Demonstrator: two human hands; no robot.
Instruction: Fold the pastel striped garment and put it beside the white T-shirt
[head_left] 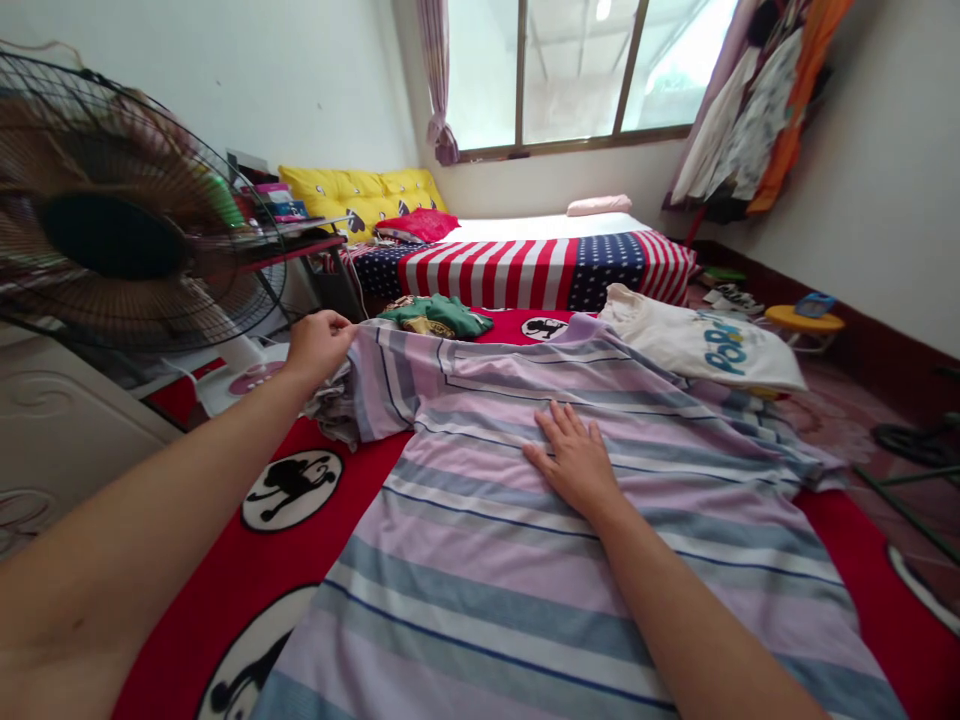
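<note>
A striped short-sleeved shirt (510, 540) in pink, grey-blue and white lies spread out on a red cover with monkey patches (300, 490). Its collar end points away from me. My left hand (321, 345) pinches the shirt at the edge of its left sleeve, fingers closed on the cloth. Resting flat on the middle of the chest, my right hand (574, 455) has its fingers spread and holds nothing. A crumpled grey garment (336, 408) sits just under and beside the left sleeve. Past the collar lies a green folded garment (442, 315).
A white printed shirt (697, 335) lies on a pile at the far right. A large fan (112, 220) stands close on the left. Beyond are a bed with a flag-patterned cover (495, 270), a yellow cushion (360, 195), hanging clothes (757, 120) and a yellow stool (804, 322).
</note>
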